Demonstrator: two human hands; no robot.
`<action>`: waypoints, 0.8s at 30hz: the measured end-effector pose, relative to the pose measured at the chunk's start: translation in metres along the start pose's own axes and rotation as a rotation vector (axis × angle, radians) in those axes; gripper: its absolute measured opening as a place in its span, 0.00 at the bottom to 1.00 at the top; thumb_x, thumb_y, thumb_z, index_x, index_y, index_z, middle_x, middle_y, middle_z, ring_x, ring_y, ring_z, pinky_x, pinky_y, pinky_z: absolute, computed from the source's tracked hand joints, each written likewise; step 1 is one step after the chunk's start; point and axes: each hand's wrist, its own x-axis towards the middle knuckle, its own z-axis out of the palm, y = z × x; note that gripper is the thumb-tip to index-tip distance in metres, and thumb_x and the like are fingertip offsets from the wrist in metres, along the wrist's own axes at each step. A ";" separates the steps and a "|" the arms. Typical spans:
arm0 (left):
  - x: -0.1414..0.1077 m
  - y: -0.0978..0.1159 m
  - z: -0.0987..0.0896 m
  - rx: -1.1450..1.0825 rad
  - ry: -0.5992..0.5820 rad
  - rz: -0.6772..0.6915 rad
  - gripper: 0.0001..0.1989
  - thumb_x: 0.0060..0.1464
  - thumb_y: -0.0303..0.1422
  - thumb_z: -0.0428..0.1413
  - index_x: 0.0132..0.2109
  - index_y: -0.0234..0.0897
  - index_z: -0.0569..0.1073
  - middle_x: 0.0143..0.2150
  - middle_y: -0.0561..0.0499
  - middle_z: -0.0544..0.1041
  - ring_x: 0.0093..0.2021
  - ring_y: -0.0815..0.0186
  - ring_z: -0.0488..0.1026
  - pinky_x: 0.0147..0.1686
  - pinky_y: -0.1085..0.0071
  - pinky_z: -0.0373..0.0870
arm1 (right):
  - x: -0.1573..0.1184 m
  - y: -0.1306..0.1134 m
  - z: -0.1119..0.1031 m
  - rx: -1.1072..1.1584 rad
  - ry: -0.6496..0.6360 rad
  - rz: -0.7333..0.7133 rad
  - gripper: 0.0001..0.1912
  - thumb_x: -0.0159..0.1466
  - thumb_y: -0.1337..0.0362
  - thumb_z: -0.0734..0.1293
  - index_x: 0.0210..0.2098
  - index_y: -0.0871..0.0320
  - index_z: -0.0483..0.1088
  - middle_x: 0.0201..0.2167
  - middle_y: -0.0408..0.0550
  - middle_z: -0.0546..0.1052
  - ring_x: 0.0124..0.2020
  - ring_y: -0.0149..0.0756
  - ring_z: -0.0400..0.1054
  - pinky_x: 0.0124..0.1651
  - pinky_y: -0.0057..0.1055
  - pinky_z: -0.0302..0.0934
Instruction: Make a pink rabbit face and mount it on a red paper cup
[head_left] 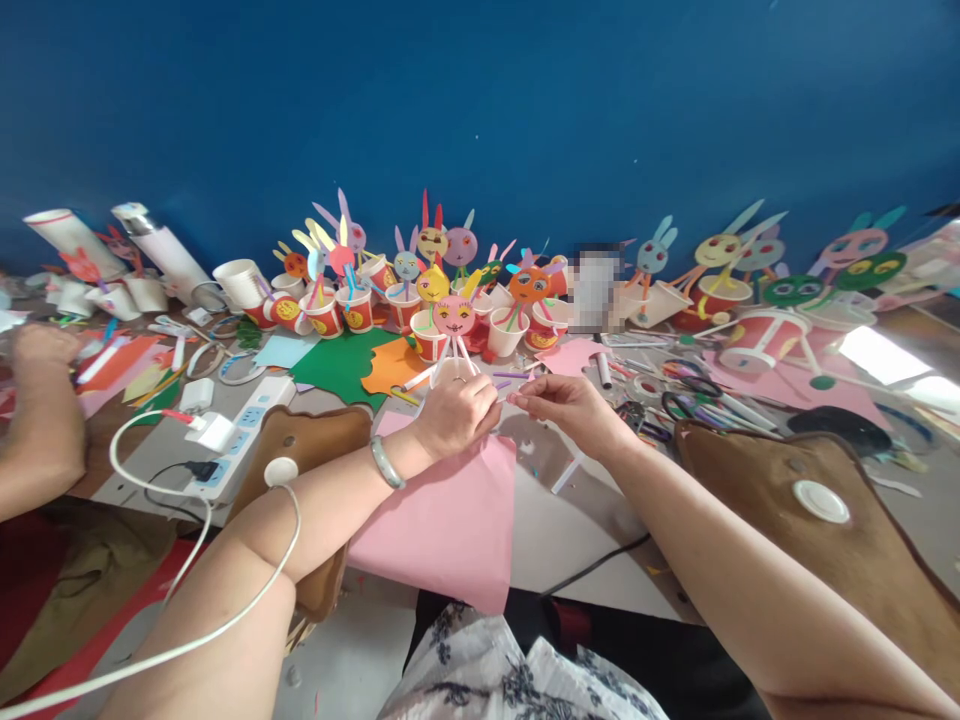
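My left hand (pixel 459 412), with a bangle at the wrist, is closed above a large sheet of pink paper (pixel 450 510). My right hand (pixel 570 410) faces it in a pinch, thumb and forefinger together. The fingertips of both hands nearly meet over a small pale piece, too small and covered to name. Just behind my left hand stands a paper-cup figure with a pink face (pixel 455 318) on white stems; my hand partly hides its cup. Purple strips (pixel 511 377) lie between the hands and the row of figures.
Several paper-cup figures line the blue wall (pixel 480 120). Green paper (pixel 337 365) and orange paper (pixel 394 365) lie left of centre. A power strip (pixel 251 425) with cables sits at left, near another person's arm (pixel 45 420). Scissors (pixel 686 400) and pens clutter the right, beside a brown cushion (pixel 780 500).
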 end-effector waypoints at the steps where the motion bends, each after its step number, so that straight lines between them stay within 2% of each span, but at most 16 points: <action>1: 0.000 0.000 0.000 0.007 0.003 0.002 0.22 0.72 0.38 0.43 0.33 0.37 0.74 0.34 0.47 0.74 0.33 0.60 0.65 0.40 0.59 0.56 | 0.000 -0.001 0.001 0.008 -0.003 0.001 0.26 0.46 0.41 0.80 0.27 0.57 0.78 0.25 0.45 0.77 0.26 0.32 0.64 0.30 0.32 0.57; 11: -0.002 -0.001 0.004 0.034 0.034 0.054 0.21 0.73 0.36 0.43 0.34 0.37 0.75 0.34 0.48 0.75 0.32 0.62 0.66 0.37 0.61 0.55 | 0.000 -0.001 0.005 -0.014 0.037 -0.008 0.28 0.45 0.39 0.80 0.25 0.58 0.75 0.22 0.44 0.74 0.25 0.31 0.63 0.29 0.32 0.56; 18: 0.000 0.000 0.003 0.044 0.017 0.069 0.20 0.72 0.35 0.44 0.34 0.36 0.75 0.33 0.48 0.74 0.32 0.62 0.67 0.37 0.61 0.56 | 0.001 0.009 0.005 -0.126 0.062 -0.104 0.29 0.51 0.37 0.76 0.26 0.58 0.72 0.19 0.41 0.69 0.21 0.27 0.54 0.24 0.30 0.47; 24: 0.000 0.001 0.001 0.063 0.000 0.086 0.20 0.72 0.33 0.44 0.33 0.36 0.75 0.33 0.48 0.74 0.32 0.62 0.68 0.35 0.62 0.57 | 0.000 0.013 0.004 -0.249 0.102 -0.186 0.28 0.55 0.37 0.73 0.26 0.58 0.72 0.19 0.42 0.67 0.21 0.28 0.54 0.24 0.30 0.47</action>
